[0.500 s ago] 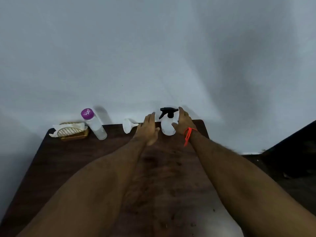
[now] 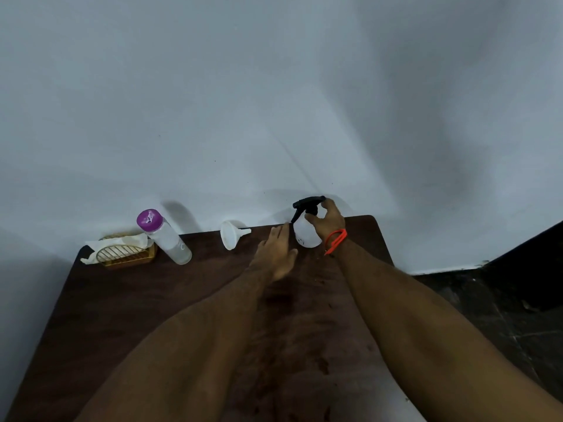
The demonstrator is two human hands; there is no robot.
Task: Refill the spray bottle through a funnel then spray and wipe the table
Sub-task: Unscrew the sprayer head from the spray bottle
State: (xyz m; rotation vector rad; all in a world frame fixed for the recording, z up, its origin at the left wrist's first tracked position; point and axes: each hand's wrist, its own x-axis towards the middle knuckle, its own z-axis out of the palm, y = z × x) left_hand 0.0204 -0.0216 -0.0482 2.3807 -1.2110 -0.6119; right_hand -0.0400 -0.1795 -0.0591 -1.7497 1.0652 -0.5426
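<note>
Two bare forearms reach out over a dark wooden table (image 2: 128,306), seen from above by the person's own head camera. The left hand (image 2: 275,254) lies with its fingers straight and together, palm down, the fingertips (image 2: 285,229) just beside the spray bottle (image 2: 306,234); whether they touch it cannot be told. The right hand (image 2: 327,220), with an orange band (image 2: 335,240) around the wrist, curls its fingers and thumb round the neck of the spray bottle just below the black trigger head (image 2: 307,204). The bottle, white and translucent, stands upright near the far edge of the table, towards its right corner; small dark marks show low on its body, too small to read. To the left of the left hand, a white funnel (image 2: 231,236) lies on its side, spout pointing right, apart from both hands. Farther left, a clear bottle (image 2: 169,239) with a purple cap (image 2: 149,220) stands on the table, its cap leaning away from the camera; a faint mark on its side cannot be read. Just beside it, at the far left corner, a gold wire basket (image 2: 126,254) holds a pale cloth (image 2: 122,240) that hangs over its rim. Behind the table rises a plain white wall (image 2: 274,102), with a dark floor (image 2: 502,306) visible to the right.
</note>
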